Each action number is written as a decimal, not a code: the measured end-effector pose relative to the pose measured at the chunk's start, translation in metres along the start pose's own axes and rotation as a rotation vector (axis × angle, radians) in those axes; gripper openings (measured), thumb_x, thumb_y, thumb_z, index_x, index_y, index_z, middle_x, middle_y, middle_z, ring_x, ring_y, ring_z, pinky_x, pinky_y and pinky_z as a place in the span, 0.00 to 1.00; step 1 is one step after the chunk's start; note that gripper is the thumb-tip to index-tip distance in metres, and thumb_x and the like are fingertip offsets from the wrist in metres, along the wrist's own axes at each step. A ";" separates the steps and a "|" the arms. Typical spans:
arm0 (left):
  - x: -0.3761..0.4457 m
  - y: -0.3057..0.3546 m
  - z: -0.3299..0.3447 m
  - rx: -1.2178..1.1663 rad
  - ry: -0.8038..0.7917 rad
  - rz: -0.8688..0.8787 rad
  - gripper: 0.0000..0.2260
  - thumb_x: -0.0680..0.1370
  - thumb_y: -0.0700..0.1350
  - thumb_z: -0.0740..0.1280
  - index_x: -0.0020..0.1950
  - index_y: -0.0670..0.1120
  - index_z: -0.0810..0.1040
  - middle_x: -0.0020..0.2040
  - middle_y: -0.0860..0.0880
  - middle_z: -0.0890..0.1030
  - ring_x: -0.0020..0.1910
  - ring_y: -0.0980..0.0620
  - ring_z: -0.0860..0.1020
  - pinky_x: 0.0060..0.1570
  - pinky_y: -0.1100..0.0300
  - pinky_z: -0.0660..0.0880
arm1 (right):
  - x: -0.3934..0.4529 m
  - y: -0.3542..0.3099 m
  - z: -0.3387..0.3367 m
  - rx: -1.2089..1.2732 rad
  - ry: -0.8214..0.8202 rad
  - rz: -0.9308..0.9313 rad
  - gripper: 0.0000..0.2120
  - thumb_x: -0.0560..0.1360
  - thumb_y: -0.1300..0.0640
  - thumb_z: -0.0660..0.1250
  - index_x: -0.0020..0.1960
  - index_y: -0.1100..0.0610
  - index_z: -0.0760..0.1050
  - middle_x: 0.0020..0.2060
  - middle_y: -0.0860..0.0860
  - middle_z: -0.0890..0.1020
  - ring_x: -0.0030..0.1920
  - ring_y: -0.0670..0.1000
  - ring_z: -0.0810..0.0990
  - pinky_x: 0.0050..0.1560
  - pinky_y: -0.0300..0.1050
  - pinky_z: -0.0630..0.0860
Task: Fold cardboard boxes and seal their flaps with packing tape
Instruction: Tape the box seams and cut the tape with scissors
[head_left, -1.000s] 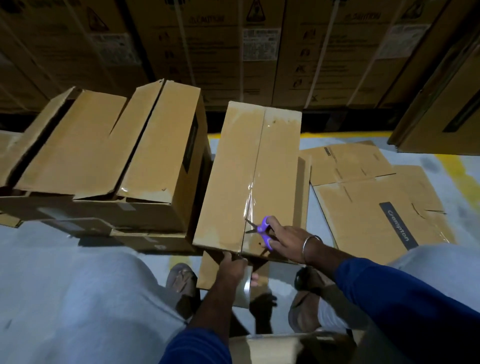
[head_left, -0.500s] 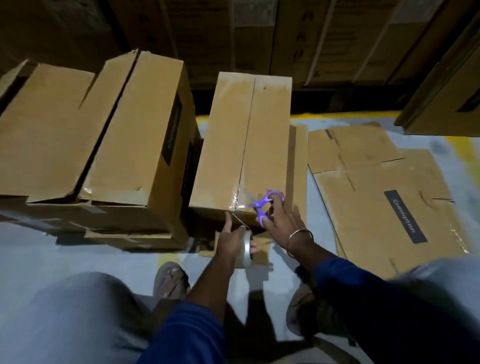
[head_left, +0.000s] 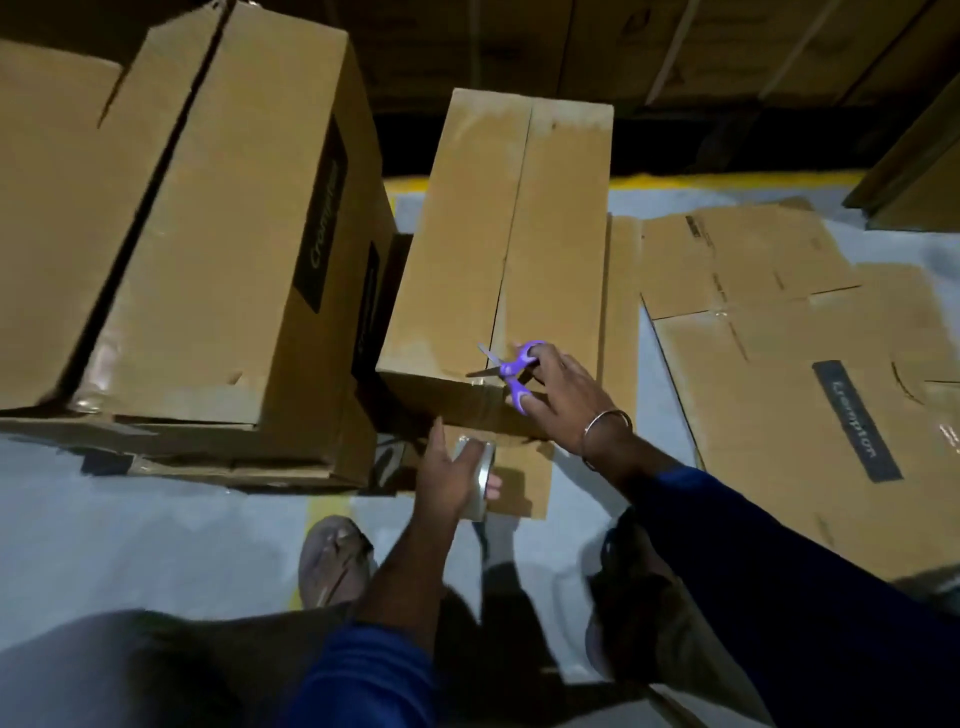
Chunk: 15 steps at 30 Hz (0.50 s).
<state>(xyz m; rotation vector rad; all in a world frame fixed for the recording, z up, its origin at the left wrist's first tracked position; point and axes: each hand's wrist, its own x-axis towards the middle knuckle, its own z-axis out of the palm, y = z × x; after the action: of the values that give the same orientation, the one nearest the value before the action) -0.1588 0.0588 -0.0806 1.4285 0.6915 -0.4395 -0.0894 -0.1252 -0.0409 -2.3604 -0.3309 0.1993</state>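
Head view puts my cardboard box (head_left: 498, 249) at 12 o'clock, right hand (head_left: 563, 397) gripping purple scissors (head_left: 511, 371), left hand (head_left: 449, 475) clutching the tape roll (head_left: 480, 483).

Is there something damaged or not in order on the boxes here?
Yes. The big box on the left has a torn, dented lower edge with wrinkled tape. The middle box looks neat; its seam is straight under the scissors.
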 end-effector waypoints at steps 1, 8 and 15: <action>0.000 -0.001 -0.005 0.026 0.005 -0.002 0.29 0.84 0.42 0.67 0.82 0.53 0.59 0.53 0.31 0.83 0.26 0.45 0.81 0.25 0.56 0.79 | 0.000 -0.001 0.001 0.005 0.012 0.012 0.18 0.76 0.56 0.68 0.64 0.52 0.69 0.69 0.47 0.77 0.63 0.50 0.73 0.61 0.44 0.68; -0.016 -0.011 -0.020 0.146 0.043 0.014 0.12 0.81 0.48 0.72 0.60 0.44 0.75 0.35 0.41 0.82 0.25 0.45 0.80 0.29 0.50 0.81 | 0.001 -0.001 -0.001 -0.140 -0.079 0.022 0.18 0.76 0.59 0.68 0.64 0.53 0.67 0.74 0.46 0.74 0.63 0.47 0.71 0.74 0.47 0.61; -0.018 -0.018 -0.027 0.151 -0.061 0.037 0.07 0.82 0.41 0.70 0.56 0.49 0.74 0.42 0.38 0.82 0.30 0.42 0.81 0.34 0.49 0.79 | 0.006 0.004 -0.002 -0.117 -0.106 0.087 0.19 0.76 0.59 0.67 0.63 0.47 0.65 0.72 0.45 0.75 0.69 0.56 0.72 0.75 0.51 0.64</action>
<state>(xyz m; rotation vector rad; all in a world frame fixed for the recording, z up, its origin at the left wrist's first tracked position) -0.1883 0.0815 -0.0819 1.5613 0.5921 -0.5127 -0.0827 -0.1275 -0.0429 -2.4878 -0.2973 0.3562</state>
